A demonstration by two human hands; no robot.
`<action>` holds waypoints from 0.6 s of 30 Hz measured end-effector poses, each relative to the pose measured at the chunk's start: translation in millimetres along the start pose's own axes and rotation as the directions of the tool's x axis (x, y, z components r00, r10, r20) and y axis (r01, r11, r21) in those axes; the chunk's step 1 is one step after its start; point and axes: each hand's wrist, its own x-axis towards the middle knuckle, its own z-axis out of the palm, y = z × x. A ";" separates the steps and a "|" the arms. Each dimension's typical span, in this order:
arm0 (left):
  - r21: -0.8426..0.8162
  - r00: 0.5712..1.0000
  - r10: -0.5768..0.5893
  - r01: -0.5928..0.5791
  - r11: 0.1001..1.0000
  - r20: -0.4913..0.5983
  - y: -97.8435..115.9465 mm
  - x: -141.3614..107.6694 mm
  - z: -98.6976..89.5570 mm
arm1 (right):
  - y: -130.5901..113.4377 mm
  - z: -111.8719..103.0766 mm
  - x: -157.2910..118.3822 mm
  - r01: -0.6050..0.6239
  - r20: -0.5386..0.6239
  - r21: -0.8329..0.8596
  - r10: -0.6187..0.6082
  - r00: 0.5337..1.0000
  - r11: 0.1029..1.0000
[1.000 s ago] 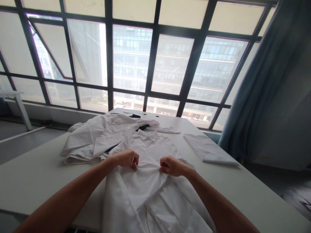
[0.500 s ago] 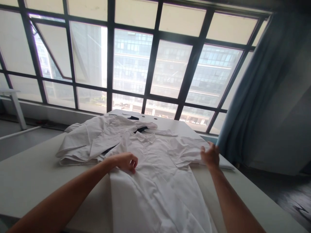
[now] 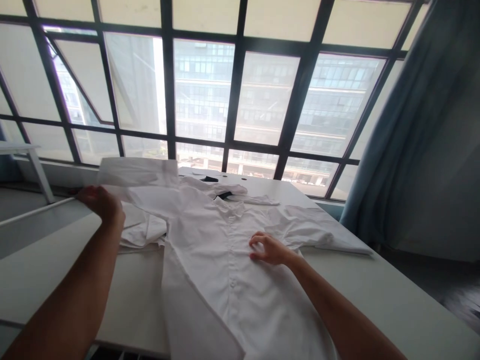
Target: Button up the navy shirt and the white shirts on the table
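A white button-up shirt (image 3: 210, 270) lies front up on the table, its collar toward the window. Out at the left, my left hand (image 3: 101, 202) is closed on the shirt's left-side sleeve (image 3: 150, 200), which is stretched sideways and raised, blurred by motion. My right hand (image 3: 272, 248) rests on or just over the shirt front, right of the button placket, with fingers loosely curved and a gap to the thumb. The right-side sleeve (image 3: 303, 232) lies spread toward the table's right edge.
Other white garments (image 3: 140, 230) lie crumpled behind and left of the shirt, partly covered by the sleeve. The white table (image 3: 131, 295) runs toward a large window (image 3: 202, 95). A blue curtain (image 3: 390, 140) hangs at the right; another white table (image 3: 35, 160) stands far left.
My left hand has moved from the shirt's chest out to the left, drawing the sleeve out. My right hand has left the right-side sleeve and come in over the shirt front.
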 end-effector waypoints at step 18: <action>0.122 0.149 -0.076 -0.329 0.936 0.986 56.2 -220.6 95.4 | -40.6 22.3 9.2 -0.019 -0.036 0.055 0.021 0.999 0.998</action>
